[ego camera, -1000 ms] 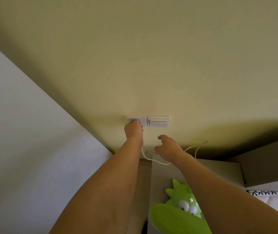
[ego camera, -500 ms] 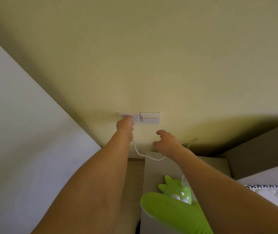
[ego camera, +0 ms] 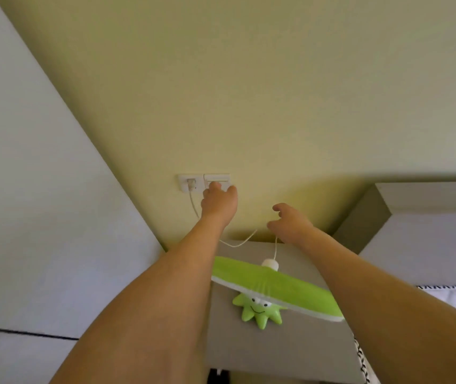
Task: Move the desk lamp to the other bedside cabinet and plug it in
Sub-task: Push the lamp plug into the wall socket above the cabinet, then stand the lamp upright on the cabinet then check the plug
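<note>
Plug point(ego camera: 191, 184): in wall socket, just left of L hand point(ego camera: 218, 199).
L hand: fingertips on switch point(ego camera: 217, 179), holding nothing.
R hand point(ego camera: 290, 225): loosely open, empty.
Lamp point(ego camera: 273, 289): on cabinet point(ego camera: 285, 353), below hands.

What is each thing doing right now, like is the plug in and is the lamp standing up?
Plug: pushed into the wall socket.
Cord: hanging slack.
Lamp: standing on the cabinet; lit or not, cannot tell.
Switch: left hand touching it.
Right hand: open, holding nothing.
</note>
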{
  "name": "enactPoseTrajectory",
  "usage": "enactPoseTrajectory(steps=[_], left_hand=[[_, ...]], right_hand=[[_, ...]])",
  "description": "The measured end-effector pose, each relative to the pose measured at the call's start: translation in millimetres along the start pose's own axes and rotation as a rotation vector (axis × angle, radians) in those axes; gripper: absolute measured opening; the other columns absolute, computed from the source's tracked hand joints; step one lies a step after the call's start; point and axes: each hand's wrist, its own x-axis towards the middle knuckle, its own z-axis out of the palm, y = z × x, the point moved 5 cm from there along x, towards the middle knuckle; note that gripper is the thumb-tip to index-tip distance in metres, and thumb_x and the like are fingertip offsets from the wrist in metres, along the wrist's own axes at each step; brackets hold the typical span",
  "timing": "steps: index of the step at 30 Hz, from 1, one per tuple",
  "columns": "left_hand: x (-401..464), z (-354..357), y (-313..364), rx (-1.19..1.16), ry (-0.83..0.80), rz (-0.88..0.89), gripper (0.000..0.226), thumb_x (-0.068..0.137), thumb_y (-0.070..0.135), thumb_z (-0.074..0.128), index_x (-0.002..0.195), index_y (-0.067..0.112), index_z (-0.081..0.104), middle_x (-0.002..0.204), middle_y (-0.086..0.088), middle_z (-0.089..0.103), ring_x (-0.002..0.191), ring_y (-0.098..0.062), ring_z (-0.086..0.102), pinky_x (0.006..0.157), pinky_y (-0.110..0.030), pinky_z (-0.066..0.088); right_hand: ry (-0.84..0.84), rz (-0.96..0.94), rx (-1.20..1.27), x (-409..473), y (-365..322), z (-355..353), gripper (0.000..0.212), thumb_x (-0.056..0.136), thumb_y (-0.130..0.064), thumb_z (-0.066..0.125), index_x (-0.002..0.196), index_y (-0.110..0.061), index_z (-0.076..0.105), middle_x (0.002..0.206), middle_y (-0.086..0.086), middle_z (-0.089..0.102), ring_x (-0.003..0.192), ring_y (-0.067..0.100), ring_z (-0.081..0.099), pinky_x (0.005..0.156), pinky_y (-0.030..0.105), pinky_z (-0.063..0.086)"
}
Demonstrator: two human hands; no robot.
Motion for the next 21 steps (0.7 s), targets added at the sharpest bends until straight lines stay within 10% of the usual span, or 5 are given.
enactPoseTrajectory(steps=[21], left_hand=[[-280.1,200.6,-31.6,0.626,-0.074,1.077,0.031,0.087,0.017,0.048,0.111,0.005,0.062,0.114,-0.009,0.061,0.108,-0.029,0.056,0.108,-0.046,0.037]], right_hand=[[-0.009,0.146,0.006,-188.8,255.8,-9.8,0.064,0.087,-0.02,0.055,0.146,-0.013,0.034,0.148,0.012,0.041,0.133,0.028,0.044,0.108,0.038,0.04]])
